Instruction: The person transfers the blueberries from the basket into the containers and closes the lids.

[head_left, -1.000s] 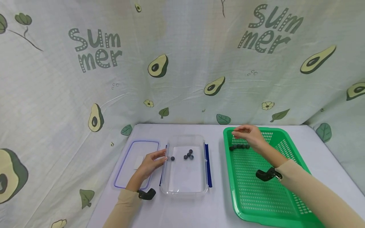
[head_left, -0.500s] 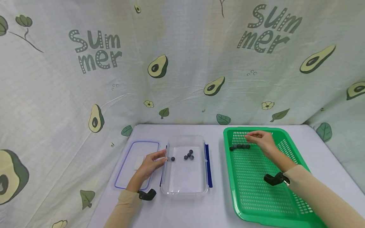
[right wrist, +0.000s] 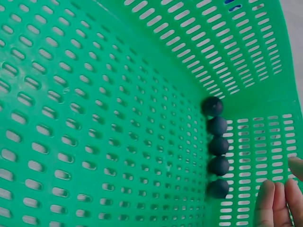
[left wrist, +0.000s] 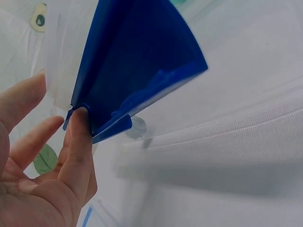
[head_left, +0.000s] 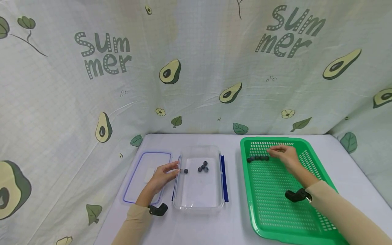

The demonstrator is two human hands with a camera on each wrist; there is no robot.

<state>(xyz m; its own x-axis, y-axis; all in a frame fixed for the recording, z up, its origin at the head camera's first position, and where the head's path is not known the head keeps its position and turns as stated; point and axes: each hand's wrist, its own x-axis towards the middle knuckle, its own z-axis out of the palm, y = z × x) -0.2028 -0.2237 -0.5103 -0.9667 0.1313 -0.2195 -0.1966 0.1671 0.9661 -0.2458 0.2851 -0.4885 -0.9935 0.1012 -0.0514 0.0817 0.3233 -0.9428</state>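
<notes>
My left hand (head_left: 160, 177) rests its fingers against the left side of a clear plastic container (head_left: 199, 195). In the left wrist view, a fingertip touches the container's blue latch flap (left wrist: 142, 56). Several dark blueberries (head_left: 203, 166) lie inside, with a single blueberry (head_left: 185, 171) near the left wall. On the right, my right hand (head_left: 284, 154) hovers over the far end of a green perforated basket (head_left: 254, 217). A row of blueberries (right wrist: 218, 145) lies along its far wall. The right fingertips are just beside the row's end, thumb apart from the fingers, with nothing visible between them.
A clear lid with a blue-purple seal (head_left: 137, 170) lies flat left of the container, partly behind the left hand. The white table (head_left: 232, 224) ends at a hanging printed curtain (head_left: 196, 102). Another blue latch flap (head_left: 224, 178) hangs open on the container's right side.
My right hand has moved right and lower, from the basket's far left corner to beside the right end of the blueberry row. My left hand has stayed at the container.
</notes>
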